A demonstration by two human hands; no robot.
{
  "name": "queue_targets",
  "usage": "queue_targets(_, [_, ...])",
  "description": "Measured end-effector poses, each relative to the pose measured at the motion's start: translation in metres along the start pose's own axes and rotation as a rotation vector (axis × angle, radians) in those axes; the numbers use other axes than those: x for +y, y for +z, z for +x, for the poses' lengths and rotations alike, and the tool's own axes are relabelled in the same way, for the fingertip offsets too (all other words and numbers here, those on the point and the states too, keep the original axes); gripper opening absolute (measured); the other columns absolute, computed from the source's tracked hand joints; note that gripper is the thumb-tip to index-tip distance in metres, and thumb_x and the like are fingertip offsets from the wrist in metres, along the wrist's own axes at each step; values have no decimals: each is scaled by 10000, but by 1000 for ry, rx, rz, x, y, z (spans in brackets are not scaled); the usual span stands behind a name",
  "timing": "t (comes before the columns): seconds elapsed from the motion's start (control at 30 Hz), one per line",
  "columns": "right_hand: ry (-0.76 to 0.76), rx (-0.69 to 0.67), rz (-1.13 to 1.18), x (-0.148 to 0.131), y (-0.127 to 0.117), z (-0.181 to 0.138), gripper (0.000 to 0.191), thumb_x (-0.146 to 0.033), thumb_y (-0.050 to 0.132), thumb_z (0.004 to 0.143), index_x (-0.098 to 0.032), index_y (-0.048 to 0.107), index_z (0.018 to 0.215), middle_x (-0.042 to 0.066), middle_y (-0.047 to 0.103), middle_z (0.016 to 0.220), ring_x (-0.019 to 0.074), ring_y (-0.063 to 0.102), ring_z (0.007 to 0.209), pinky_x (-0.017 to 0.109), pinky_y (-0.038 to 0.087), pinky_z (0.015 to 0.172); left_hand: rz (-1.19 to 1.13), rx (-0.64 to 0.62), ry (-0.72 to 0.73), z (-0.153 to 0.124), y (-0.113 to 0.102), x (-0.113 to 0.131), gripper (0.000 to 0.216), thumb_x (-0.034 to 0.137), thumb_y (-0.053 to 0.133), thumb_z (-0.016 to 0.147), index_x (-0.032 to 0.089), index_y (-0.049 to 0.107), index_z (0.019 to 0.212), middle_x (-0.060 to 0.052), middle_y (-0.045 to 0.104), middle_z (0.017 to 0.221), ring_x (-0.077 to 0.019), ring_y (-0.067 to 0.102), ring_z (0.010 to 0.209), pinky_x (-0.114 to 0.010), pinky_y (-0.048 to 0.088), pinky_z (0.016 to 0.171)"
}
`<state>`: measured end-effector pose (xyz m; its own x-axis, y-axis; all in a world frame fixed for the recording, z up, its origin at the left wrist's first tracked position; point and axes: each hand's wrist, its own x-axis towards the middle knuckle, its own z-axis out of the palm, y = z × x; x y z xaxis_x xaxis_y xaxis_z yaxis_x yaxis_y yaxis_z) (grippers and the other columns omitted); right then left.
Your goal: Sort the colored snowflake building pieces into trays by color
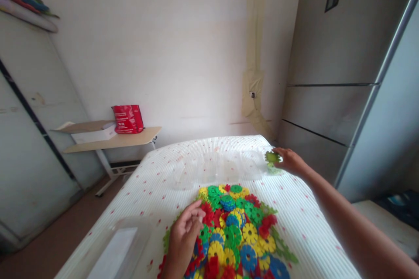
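A heap of round toothed plastic discs (237,231) in red, yellow, green and blue lies on a white cloth with small red dots (157,183). My left hand (183,234) rests at the heap's left edge, fingers curled and pinched together near a red disc; what it holds is hidden. My right hand (290,161) reaches to the far right of the cloth and pinches a light green disc (271,157) above a clear plastic tray (222,166), where more light green discs lie in the rightmost compartment.
A clear lid or box (114,250) lies at the near left. Beyond stand a small wooden side table (131,139) with a red bag (128,118), a grey fridge (334,74) on the right and a door (29,139) on the left.
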<state>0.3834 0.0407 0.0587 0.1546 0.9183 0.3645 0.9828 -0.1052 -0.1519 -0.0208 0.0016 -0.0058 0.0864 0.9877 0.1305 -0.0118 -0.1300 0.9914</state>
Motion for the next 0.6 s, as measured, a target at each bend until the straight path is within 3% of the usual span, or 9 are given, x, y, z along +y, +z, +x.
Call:
queue_targets(0.2, [24, -98, -24, 34, 6, 21, 455, -264, 662, 585, -204, 656, 1036, 57, 708, 895, 214, 641, 809, 263, 451, 687, 26, 10, 5, -1, 0, 5, 487, 443, 654, 625, 132, 638, 999, -49, 669, 766, -168, 617, 647, -230, 484, 527])
queue_targets(0.4, [-12, -186, 21, 38, 12, 32, 499, -262, 717, 542, -198, 663, 1035, 58, 717, 889, 205, 661, 778, 257, 473, 670, 39, 4, 8, 1, -1, 2, 481, 444, 663, 627, 132, 645, 993, -51, 674, 767, -170, 621, 644, -234, 494, 539])
queue_targets(0.6, [-47, -106, 26, 31, 4, 30, 404, -287, 636, 660, -174, 657, 1047, 84, 700, 957, 213, 647, 846, 290, 476, 753, 34, 3, 38, 0, -2, -1, 450, 423, 653, 667, 135, 644, 1012, -48, 682, 768, -145, 611, 605, -235, 507, 562])
